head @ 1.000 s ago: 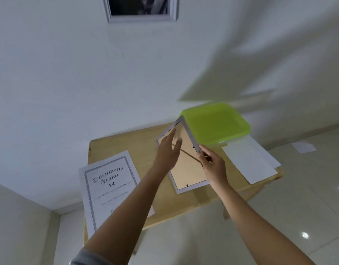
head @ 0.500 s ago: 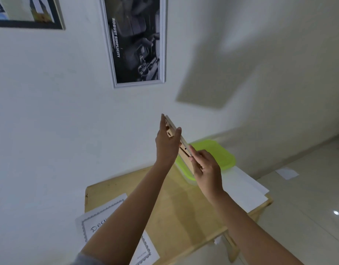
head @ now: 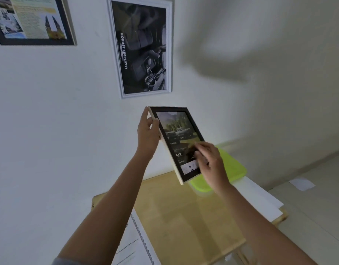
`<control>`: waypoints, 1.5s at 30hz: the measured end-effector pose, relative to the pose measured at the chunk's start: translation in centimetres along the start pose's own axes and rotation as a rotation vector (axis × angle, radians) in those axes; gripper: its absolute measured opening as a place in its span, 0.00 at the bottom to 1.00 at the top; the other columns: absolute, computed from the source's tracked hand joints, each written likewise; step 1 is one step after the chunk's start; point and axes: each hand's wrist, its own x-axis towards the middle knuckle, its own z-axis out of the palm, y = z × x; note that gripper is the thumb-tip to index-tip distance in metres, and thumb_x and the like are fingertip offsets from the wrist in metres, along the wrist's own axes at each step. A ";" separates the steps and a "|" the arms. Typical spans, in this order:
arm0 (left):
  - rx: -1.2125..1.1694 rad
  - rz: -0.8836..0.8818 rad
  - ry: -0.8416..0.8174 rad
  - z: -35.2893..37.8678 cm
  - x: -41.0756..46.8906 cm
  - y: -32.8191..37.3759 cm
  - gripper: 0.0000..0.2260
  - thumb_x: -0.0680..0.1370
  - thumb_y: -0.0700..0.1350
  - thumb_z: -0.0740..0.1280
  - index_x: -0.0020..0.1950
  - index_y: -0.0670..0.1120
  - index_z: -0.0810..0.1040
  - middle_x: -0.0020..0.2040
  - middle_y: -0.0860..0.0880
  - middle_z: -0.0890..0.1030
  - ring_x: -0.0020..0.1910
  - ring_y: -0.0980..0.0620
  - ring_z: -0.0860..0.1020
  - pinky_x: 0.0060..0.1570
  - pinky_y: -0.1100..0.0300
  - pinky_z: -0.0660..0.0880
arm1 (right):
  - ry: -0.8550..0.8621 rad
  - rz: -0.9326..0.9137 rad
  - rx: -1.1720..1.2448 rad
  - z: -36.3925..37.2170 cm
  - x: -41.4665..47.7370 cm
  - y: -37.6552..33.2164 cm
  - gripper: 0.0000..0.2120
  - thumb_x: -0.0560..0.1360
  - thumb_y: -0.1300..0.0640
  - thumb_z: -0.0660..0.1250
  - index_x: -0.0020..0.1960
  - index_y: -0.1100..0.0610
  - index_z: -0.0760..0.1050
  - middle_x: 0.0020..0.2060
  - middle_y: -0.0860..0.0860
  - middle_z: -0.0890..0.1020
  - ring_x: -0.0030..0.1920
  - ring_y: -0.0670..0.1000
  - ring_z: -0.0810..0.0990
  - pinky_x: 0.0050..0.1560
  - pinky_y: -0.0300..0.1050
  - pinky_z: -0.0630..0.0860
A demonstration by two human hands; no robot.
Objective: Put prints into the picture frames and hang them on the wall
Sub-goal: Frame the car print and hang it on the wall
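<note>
A black picture frame (head: 176,138) holding a dark print of cars and trees is raised above the wooden table (head: 186,211), its front turned toward me and tilted. My left hand (head: 148,133) grips its upper left edge. My right hand (head: 209,161) lies over the lower right part of the frame, fingers on the glass and edge. Two framed prints hang on the white wall: a white-framed dark one reading "ROBUST SIMPLICITY" (head: 143,48) and a black-framed colourful one (head: 31,20) at the upper left.
A lime-green plastic lid or tray (head: 231,167) sits at the table's back right. White sheets (head: 260,201) lie on the right side, a bordered document sheet (head: 134,243) at the front left. A scrap of paper (head: 301,184) lies on the tiled floor.
The frame was lifted off the table with its back facing me, then turned over so the print faces me. My view has swung up toward the wall.
</note>
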 end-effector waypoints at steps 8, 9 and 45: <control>-0.109 -0.081 0.053 3.6 5.5 -0.4 0.16 0.81 0.43 0.57 0.69 0.50 0.69 0.45 0.50 0.80 0.40 0.54 0.77 0.31 0.68 0.74 | -0.192 0.524 0.462 -2.0 9.7 8.0 0.17 0.79 0.58 0.59 0.68 0.53 0.68 0.57 0.53 0.77 0.59 0.52 0.76 0.57 0.41 0.71; -0.112 -0.079 0.068 4.9 6.5 -0.5 0.16 0.81 0.44 0.57 0.69 0.51 0.69 0.46 0.50 0.80 0.40 0.54 0.77 0.32 0.68 0.74 | -0.200 0.552 0.579 -2.3 10.8 9.1 0.16 0.79 0.59 0.58 0.67 0.54 0.69 0.55 0.53 0.79 0.59 0.54 0.77 0.57 0.42 0.73; 0.235 0.508 0.120 23.2 35.9 17.1 0.23 0.81 0.36 0.54 0.74 0.54 0.60 0.42 0.53 0.77 0.39 0.57 0.77 0.36 0.69 0.76 | 0.252 -0.040 0.846 -8.4 54.5 15.9 0.17 0.80 0.60 0.57 0.68 0.53 0.69 0.58 0.56 0.79 0.57 0.54 0.79 0.52 0.52 0.80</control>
